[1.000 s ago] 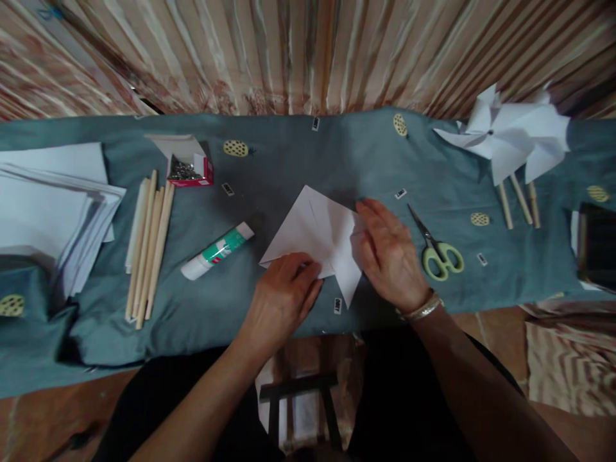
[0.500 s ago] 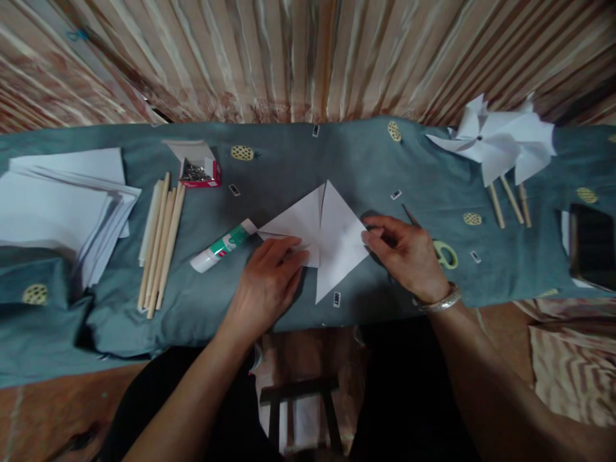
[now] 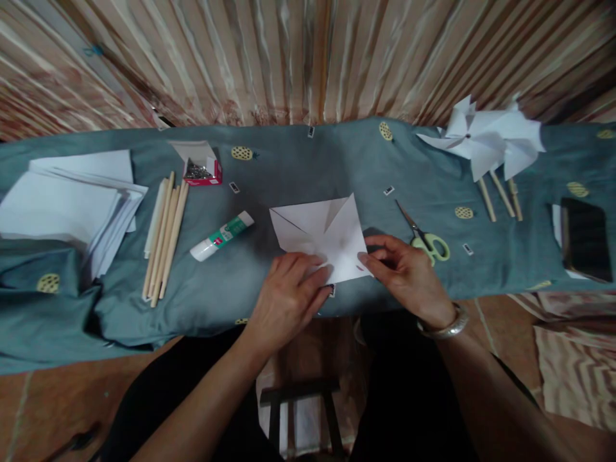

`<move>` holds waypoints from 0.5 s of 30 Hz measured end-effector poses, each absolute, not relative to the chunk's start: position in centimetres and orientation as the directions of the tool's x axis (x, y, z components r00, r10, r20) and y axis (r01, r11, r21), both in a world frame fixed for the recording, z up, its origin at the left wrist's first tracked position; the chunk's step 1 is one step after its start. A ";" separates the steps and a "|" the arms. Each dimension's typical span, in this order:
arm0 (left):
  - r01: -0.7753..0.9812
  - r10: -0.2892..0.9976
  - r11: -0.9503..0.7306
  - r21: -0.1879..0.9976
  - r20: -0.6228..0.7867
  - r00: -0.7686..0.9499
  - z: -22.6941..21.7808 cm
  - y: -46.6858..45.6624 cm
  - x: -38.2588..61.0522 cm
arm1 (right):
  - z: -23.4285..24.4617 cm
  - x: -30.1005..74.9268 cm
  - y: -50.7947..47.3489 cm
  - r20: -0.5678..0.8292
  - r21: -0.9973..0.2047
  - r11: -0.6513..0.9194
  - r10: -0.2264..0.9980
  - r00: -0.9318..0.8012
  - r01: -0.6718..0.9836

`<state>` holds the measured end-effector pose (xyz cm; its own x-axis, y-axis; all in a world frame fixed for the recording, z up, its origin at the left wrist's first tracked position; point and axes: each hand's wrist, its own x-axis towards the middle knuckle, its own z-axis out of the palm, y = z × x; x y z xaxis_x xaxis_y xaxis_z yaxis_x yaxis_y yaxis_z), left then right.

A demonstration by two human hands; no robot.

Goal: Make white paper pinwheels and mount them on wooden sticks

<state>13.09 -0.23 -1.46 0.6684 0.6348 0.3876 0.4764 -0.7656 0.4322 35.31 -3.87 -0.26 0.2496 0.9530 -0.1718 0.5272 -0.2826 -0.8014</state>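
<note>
A square white sheet of paper (image 3: 332,224) with slits cut in from its corners lies in front of me on the cloth. My left hand (image 3: 293,292) is closed at its near edge, fingers and thumb on the paper. At the lower right corner, my right hand (image 3: 407,273) pinches the sheet between thumb and fingers. Green-handled scissors (image 3: 436,247) lie just beyond the right hand, blades pointing away. To the left of the sheet rests a white and green glue stick (image 3: 222,236).
A stack of white paper (image 3: 58,199), several wooden sticks (image 3: 166,240) and an open red box of pins (image 3: 205,174) lie on the left. White paper pinwheels (image 3: 486,138) on sticks and a dark phone (image 3: 584,237) are on the right. A stool (image 3: 299,390) stands below the table.
The paper has turned clockwise and come slightly nearer to me. Both hands have shifted toward the table's near edge with it. The scissors show more fully now.
</note>
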 end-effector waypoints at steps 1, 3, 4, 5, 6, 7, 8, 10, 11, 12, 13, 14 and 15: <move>0.476 0.625 -0.772 0.422 0.368 0.688 -1.6 -0.6 13.4 | -0.2 35.3 -4.0 -0.135 -0.760 -0.266 0.957 0.256 0.593; 0.488 0.620 -0.777 0.398 0.342 0.706 -1.8 -1.0 14.0 | -0.2 35.4 -4.2 -0.050 -0.667 -0.226 0.964 0.260 0.710; 0.497 0.621 -0.777 0.386 0.336 0.708 -1.9 -1.1 14.1 | -0.2 35.4 -4.3 -0.007 -0.626 -0.203 0.967 0.255 0.753; 0.504 0.621 -0.778 0.375 0.338 0.707 -2.0 -1.1 14.2 | -0.3 35.4 -4.4 0.032 -0.591 -0.178 0.969 0.244 0.787; 0.509 0.620 -0.780 0.364 0.342 0.706 -2.0 -1.1 14.3 | -0.4 35.5 -4.4 0.069 -0.559 -0.151 0.971 0.227 0.815; 0.509 0.615 -0.785 0.352 0.350 0.707 -2.1 -1.1 14.3 | -0.5 35.5 -4.5 0.106 -0.532 -0.118 0.973 0.205 0.839; 0.506 0.607 -0.792 0.341 0.358 0.709 -2.1 -1.1 14.3 | -0.6 35.6 -4.5 0.144 -0.509 -0.081 0.974 0.178 0.857; 0.499 0.594 -0.803 0.326 0.369 0.715 -2.0 -1.2 14.3 | -0.9 35.8 -4.6 0.206 -0.488 0.000 0.972 0.114 0.873; 0.495 0.591 -0.805 0.326 0.374 0.715 -1.9 -1.2 14.3 | -0.9 36.0 -4.6 0.226 -0.495 0.039 0.970 0.086 0.868; 0.494 0.593 -0.804 0.331 0.379 0.711 -1.8 -1.2 14.3 | -0.9 36.1 -4.7 0.237 -0.516 0.071 0.970 0.062 0.854; 0.497 0.600 -0.799 0.339 0.384 0.702 -1.7 -1.2 14.2 | -0.9 36.3 -4.7 0.232 -0.548 0.097 0.972 0.040 0.831; 0.502 0.610 -0.791 0.348 0.389 0.691 -1.7 -1.2 14.1 | -0.8 36.4 -4.8 0.212 -0.590 0.113 0.977 0.018 0.799; 0.506 0.618 -0.785 0.357 0.394 0.681 -1.6 -1.2 13.9 | -0.6 36.6 -4.9 0.180 -0.638 0.121 0.984 -0.006 0.761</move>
